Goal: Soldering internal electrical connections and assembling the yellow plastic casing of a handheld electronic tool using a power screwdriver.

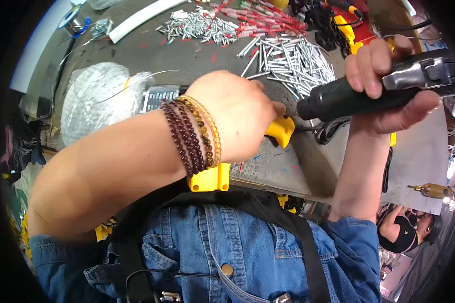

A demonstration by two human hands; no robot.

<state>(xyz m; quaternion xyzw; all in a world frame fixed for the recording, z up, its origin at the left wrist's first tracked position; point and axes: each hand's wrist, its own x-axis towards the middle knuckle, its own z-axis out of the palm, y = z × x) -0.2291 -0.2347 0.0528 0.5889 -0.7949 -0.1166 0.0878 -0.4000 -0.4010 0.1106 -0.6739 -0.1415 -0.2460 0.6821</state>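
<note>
My left hand (232, 113), with beaded bracelets at its wrist, is closed over a yellow plastic part (209, 179). More yellow plastic (283, 132) sticks out past its fingertips; the palm hides whether both are one piece. At the right, raised above the bench, my right hand (379, 70) grips a black cylindrical power screwdriver (356, 100) with a shiny metal lever. Its fingers lie over the body and the thumb is underneath. The tool's dark narrow end is beside the left fingertips, apart from them.
Long silver screws (298, 63) lie heaped behind my hands, with short screws (197, 28) and red-and-white strips (268, 17) farther back. Clear plastic wrap (98, 103) and a solder spool (72, 21) are at the left. A black cable (333, 130) lies beneath the tool. Another person (404, 230) sits at lower right.
</note>
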